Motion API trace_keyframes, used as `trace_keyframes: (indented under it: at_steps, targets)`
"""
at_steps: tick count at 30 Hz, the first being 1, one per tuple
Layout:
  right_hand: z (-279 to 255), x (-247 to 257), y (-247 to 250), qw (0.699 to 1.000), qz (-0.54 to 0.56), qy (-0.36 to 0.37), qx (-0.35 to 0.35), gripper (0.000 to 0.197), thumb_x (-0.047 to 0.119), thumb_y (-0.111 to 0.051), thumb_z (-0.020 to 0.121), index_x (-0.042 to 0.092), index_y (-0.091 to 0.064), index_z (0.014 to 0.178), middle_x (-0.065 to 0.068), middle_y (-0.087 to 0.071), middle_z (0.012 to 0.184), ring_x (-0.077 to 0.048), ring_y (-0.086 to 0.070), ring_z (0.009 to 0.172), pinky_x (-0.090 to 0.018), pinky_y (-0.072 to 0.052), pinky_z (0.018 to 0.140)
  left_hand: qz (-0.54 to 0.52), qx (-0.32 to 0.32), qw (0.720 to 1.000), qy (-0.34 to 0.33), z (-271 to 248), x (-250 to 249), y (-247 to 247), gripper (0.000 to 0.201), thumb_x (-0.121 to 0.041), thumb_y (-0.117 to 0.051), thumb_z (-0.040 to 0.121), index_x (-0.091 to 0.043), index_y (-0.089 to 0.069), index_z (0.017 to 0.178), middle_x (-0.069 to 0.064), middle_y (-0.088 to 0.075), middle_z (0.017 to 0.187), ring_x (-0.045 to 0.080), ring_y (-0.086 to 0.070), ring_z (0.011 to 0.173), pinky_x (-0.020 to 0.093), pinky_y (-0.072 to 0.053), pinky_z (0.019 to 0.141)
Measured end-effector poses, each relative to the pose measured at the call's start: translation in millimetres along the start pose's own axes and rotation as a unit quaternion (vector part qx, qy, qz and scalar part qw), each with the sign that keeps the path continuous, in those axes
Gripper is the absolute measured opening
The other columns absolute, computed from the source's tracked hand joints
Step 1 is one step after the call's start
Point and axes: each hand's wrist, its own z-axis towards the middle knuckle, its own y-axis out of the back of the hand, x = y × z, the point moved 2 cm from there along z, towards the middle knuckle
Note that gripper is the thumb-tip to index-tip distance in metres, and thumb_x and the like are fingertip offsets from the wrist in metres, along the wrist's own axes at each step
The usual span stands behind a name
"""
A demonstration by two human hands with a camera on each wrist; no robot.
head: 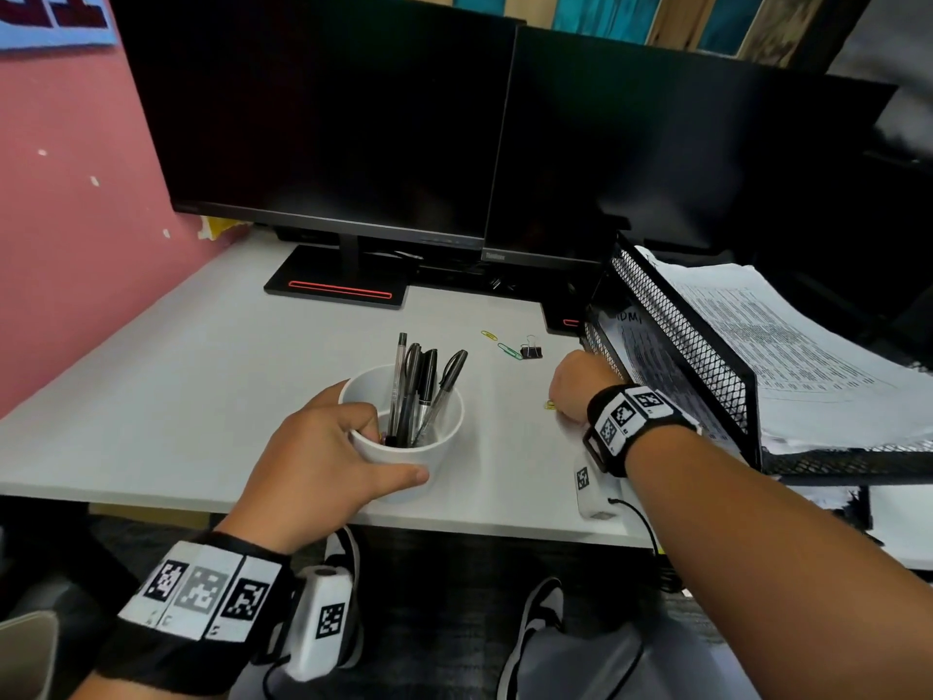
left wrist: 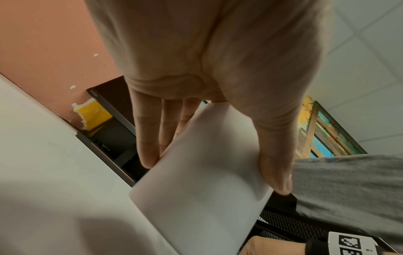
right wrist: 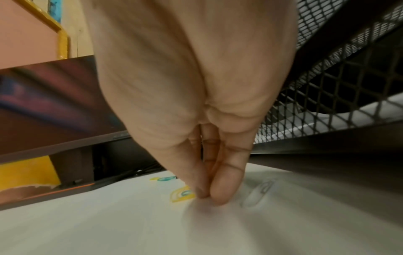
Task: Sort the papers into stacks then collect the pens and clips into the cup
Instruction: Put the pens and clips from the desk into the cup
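A white cup [head: 447,447] with several black pens [head: 421,391] stands near the desk's front edge. My left hand [head: 389,449] grips it, thumb on the outside wall and fingers curled over the rim; the left wrist view shows the cup [left wrist: 202,198] filling the palm. To its right, my right hand [head: 565,391] reaches down to the desk. Thumb and forefinger [right wrist: 207,196] meet there, pinching the end of a yellow paper clip [right wrist: 182,195]. A silver paper clip [right wrist: 259,191] lies just right of the fingertips. Printed papers [head: 787,356] lie stacked in a black mesh tray [head: 676,325].
Farther back on the white desk [head: 202,396] lie another yellow clip [head: 488,336], a green clip [head: 510,351] and a black binder clip [head: 531,350]. Two dark monitors [head: 353,118] stand behind them. A pink wall [head: 65,219] borders the left side.
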Motion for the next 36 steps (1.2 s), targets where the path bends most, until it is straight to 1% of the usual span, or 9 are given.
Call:
trace_keyframes:
  at_steps: [5, 12, 19, 22, 25, 27, 29, 31, 36]
  targets:
    - [-11, 8, -3, 0.995, 0.034, 0.045, 0.085, 0.020, 0.010, -0.068, 0.086, 0.007, -0.079, 0.102, -0.010, -0.079, 0.096, -0.018, -0.067, 0.072, -0.024, -0.056, 0.067, 0.002, 0.003, 1.000, -0.002, -1, -1, -1, 0.049, -0.039, -0.099, 0.053, -0.025, -0.053, 0.056, -0.015, -0.061, 0.090, 0.000, -0.060, 0.080, 0.022, -0.039, 0.064]
    - [-25, -5, 3, 0.960, 0.253, 0.007, 0.116, 0.011, 0.001, -0.060, 0.084, 0.005, -0.069, 0.080, -0.020, -0.071, 0.071, -0.032, -0.062, 0.059, -0.048, -0.060, 0.063, -0.006, 0.005, 1.000, -0.004, -2, -3, -2, 0.052, -0.038, -0.100, 0.053, -0.019, -0.051, 0.056, -0.013, -0.060, 0.088, 0.004, -0.061, 0.079, 0.025, -0.039, 0.064]
    - [-35, -2, 16, 0.699, 0.702, -0.061, 0.122, 0.027, -0.006, -0.029, 0.086, 0.009, -0.044, 0.069, -0.016, -0.062, 0.072, -0.018, -0.051, 0.049, -0.021, -0.043, 0.041, -0.010, 0.005, 1.000, -0.004, -1, -6, -4, 0.052, -0.037, -0.100, 0.053, -0.020, -0.051, 0.056, -0.018, -0.061, 0.088, 0.002, -0.061, 0.080, 0.023, -0.039, 0.064]
    - [-38, 3, 16, 0.646, 0.748, -0.046, 0.142, 0.031, -0.007, -0.023, 0.082, 0.007, -0.048, 0.070, -0.013, -0.063, 0.072, -0.016, -0.051, 0.053, -0.019, -0.044, 0.043, -0.012, 0.007, 1.000, -0.004, -1, -6, -6, 0.053, -0.038, -0.100, 0.053, -0.019, -0.050, 0.055, -0.014, -0.061, 0.089, 0.004, -0.062, 0.080, 0.025, -0.040, 0.065]
    - [-38, 4, 16, 0.694, 0.706, -0.052, 0.131, 0.023, -0.002, -0.035, 0.084, 0.009, -0.053, 0.072, -0.009, -0.060, 0.067, -0.014, -0.045, 0.047, -0.021, -0.035, 0.039, -0.012, 0.008, 1.000, -0.003, -2, -6, -7, 0.054, -0.037, -0.100, 0.053, -0.018, -0.050, 0.056, -0.013, -0.064, 0.093, 0.006, -0.064, 0.085, 0.026, -0.042, 0.067]
    - [-33, 2, 14, 0.830, 0.547, -0.060, 0.093, 0.011, 0.010, -0.054, 0.085, 0.010, -0.059, 0.076, -0.004, -0.056, 0.063, -0.014, -0.039, 0.044, -0.022, -0.026, 0.040, -0.012, 0.007, 1.000, -0.002, -2, -6, -7, 0.053, -0.037, -0.100, 0.053, -0.018, -0.050, 0.056, -0.013, -0.064, 0.093, 0.006, -0.063, 0.085, 0.026, -0.042, 0.067]
    - [-28, 0, 11, 0.960, 0.269, -0.028, 0.067, 0.011, 0.020, -0.069, 0.079, 0.009, -0.066, 0.079, -0.004, -0.060, 0.067, -0.018, -0.052, 0.051, -0.026, -0.039, 0.045, -0.011, 0.007, 1.000, -0.001, -3, -6, -8, 0.054, -0.037, -0.100, 0.053, -0.018, -0.050, 0.055, -0.014, -0.063, 0.091, 0.004, -0.062, 0.083, 0.026, -0.041, 0.066]
    - [-31, 5, 6, 0.992, 0.094, -0.005, 0.085, 0.017, 0.024, -0.074, 0.068, 0.013, -0.061, 0.070, -0.003, -0.058, 0.067, -0.021, -0.057, 0.058, -0.027, -0.045, 0.051, -0.011, 0.008, 1.000, -0.002, -3, -7, -8, 0.053, -0.036, -0.100, 0.053, -0.018, -0.050, 0.056, -0.015, -0.062, 0.091, 0.003, -0.062, 0.083, 0.025, -0.041, 0.066]
    - [-33, 17, -9, 0.993, 0.011, 0.015, 0.113, 0.027, 0.013, -0.068, 0.079, 0.014, -0.043, 0.068, -0.001, -0.048, 0.067, -0.019, -0.046, 0.060, -0.024, -0.035, 0.049, -0.012, 0.014, 1.000, -0.005, -3, -8, -10, 0.053, -0.038, -0.100, 0.053, -0.019, -0.050, 0.055, -0.019, -0.061, 0.089, 0.001, -0.061, 0.081, 0.023, -0.039, 0.064]
